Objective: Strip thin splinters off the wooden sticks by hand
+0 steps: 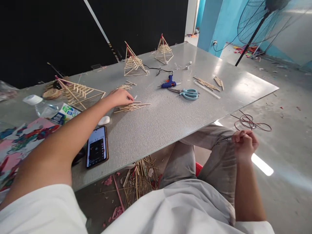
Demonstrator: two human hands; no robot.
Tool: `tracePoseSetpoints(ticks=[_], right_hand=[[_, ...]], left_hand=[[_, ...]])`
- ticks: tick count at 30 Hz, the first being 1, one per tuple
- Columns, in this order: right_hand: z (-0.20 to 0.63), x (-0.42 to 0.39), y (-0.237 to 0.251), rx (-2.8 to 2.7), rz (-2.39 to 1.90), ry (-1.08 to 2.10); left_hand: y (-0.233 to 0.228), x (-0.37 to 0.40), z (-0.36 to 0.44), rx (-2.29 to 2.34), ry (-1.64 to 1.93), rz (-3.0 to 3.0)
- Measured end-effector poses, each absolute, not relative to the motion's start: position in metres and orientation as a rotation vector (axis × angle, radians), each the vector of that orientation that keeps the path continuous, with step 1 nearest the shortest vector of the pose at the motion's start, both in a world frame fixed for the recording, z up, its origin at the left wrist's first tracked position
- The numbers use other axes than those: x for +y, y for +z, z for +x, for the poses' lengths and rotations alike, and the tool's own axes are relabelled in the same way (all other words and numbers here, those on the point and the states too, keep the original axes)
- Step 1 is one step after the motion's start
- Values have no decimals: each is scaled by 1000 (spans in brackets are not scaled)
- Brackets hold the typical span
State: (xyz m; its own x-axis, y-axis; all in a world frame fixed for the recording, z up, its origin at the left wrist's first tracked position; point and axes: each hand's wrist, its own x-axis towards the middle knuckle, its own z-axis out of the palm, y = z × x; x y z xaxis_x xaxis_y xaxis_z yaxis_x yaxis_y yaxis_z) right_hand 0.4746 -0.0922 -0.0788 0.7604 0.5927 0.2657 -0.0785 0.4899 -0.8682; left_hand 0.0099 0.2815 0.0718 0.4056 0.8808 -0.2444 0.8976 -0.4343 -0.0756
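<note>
My left hand (pixel 122 97) reaches across the table, its fingers curled down at a pile of thin wooden sticks (pixel 133 107). Whether a stick is between the fingertips is hidden. Shorter sticks (pixel 124 86) lie just beyond that hand. My right hand (pixel 245 143) is closed above my knee, away from the table; whatever its fingers may hold does not show. Stick pyramids with red tips stand farther back: one at the left (pixel 78 91), one in the middle (pixel 133 61) and one at the far end (pixel 164 50).
A blue glue gun (pixel 168 82), scissors (pixel 188 94) and more sticks (pixel 207 84) lie toward the right. Near my left arm are a phone (pixel 97 148), a white case (pixel 104 121) and a plastic bottle (pixel 46 109). Scrap sticks (pixel 138 175) litter the floor below.
</note>
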Motion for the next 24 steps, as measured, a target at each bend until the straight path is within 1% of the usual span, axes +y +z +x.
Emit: tracePoseSetpoints(ticks=[5,9,11,15,17,20,24], right_hand=[[517,-93,-81,-391,-1012,518],[523,-99,-85,-344,-915,564],[521,-103,-87,-338,-884,563],[522,-105,-94,-351,-911,536],[527,-105,-98,-374,-944,518],[534,-107,-103,-417,-989,491],[536,-112,-104,-448,-1007,476]], left_hand=[[86,303,8,1714,-458,2545],[98,332,8,1946,-442,2599],[100,347,8,1959,-450,2591],[98,374,18,1848,-392,2696],[94,385,27,1782,-425,2766],[84,399,41,1688,-505,2837],[65,412,53,1553,-490,2903]])
